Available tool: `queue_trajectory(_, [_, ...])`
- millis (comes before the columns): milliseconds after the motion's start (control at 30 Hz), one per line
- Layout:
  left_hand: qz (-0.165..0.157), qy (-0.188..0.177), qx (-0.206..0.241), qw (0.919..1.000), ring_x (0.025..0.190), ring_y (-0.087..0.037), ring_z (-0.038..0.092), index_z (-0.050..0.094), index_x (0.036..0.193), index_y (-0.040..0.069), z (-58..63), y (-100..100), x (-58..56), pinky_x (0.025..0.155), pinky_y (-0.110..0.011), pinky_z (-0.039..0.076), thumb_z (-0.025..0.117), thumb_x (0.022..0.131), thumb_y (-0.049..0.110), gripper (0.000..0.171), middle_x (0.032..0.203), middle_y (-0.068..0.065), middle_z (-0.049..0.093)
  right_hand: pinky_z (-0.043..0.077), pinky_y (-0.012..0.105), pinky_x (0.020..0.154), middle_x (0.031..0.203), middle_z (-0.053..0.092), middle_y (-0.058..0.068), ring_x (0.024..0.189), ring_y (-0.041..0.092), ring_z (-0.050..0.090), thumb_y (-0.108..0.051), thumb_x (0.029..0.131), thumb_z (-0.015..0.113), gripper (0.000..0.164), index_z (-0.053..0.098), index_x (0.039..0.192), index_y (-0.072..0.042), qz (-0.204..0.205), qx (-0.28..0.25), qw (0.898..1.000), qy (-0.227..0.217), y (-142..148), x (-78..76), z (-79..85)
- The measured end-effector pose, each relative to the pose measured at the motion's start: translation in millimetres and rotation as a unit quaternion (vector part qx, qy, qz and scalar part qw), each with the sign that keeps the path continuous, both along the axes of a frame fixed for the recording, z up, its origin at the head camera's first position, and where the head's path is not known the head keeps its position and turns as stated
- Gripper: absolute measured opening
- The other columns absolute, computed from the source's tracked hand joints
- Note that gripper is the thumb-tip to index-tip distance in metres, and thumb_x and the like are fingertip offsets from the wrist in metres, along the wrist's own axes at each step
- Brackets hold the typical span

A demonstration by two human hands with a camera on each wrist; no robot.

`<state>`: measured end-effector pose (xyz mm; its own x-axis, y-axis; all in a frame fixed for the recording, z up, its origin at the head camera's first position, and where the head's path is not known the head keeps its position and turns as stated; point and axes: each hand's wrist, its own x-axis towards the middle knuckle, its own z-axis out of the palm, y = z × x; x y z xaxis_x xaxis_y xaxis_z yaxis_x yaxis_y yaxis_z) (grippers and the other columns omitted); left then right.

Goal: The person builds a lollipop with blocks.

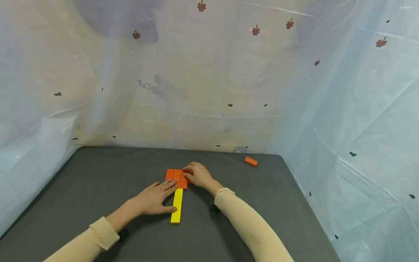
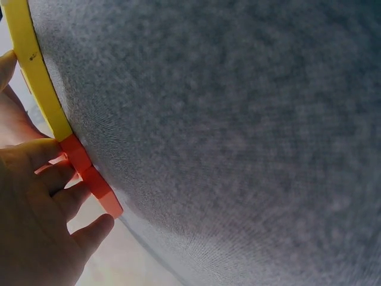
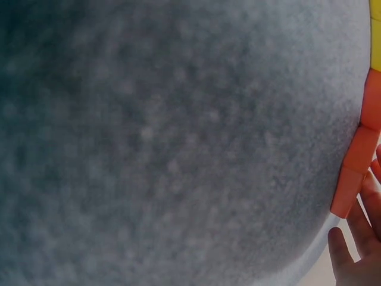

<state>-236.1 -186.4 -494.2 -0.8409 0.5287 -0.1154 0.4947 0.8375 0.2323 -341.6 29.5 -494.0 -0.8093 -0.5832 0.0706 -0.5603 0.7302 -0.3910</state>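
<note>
Orange blocks (image 1: pixel 169 174) lie flat together as a small panel on the grey table, with a strip of yellow blocks (image 1: pixel 176 214) running from it toward me. My left hand (image 1: pixel 156 198) is spread beside them from the left: its fingertips touch the orange blocks and its thumb lies on the yellow strip. At the panel's right side, my right hand (image 1: pixel 199 176) pinches an orange block between thumb and fingers, most of it hidden beneath the hand. The left wrist view shows yellow blocks (image 2: pixel 37 71) meeting orange blocks (image 2: pixel 92 176) with fingers along them.
A single orange block (image 1: pixel 251 161) lies apart near the back right of the dark grey table (image 1: pixel 248 211). Behind and along the sides hangs a pale plastic sheet (image 1: pixel 196 80) with leaf prints.
</note>
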Motion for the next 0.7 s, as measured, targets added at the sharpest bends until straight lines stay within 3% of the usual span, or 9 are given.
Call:
queue_trajectory(367, [-0.003,0.002,-0.005,1.0,0.153,-0.038,0.033,0.039,0.161,0.008,-2.4,0.2,-1.9,0.117,-0.067,0.03,0.058,0.094,0.073,0.095,0.168,-0.014,0.033,0.051,0.042,0.105,0.134,0.064,0.005,0.124,0.024,0.06,-0.024,0.106,0.064,0.035,0.068,0.139,-0.014,-0.004,-0.041,0.999,-0.001,13.6,2.3,2.6])
queue_trajectory(700, [-0.003,0.005,-0.001,1.0,0.154,-0.038,0.031,0.038,0.162,0.008,-3.5,-0.3,-1.9,0.117,-0.069,0.029,0.058,0.093,0.074,0.097,0.168,-0.014,0.032,0.048,0.052,0.108,0.143,0.059,0.009,0.132,0.031,0.055,-0.023,0.106,0.063,0.039,0.065,0.143,-0.01,-0.02,-0.091,0.996,-0.002,53.3,2.1,14.8])
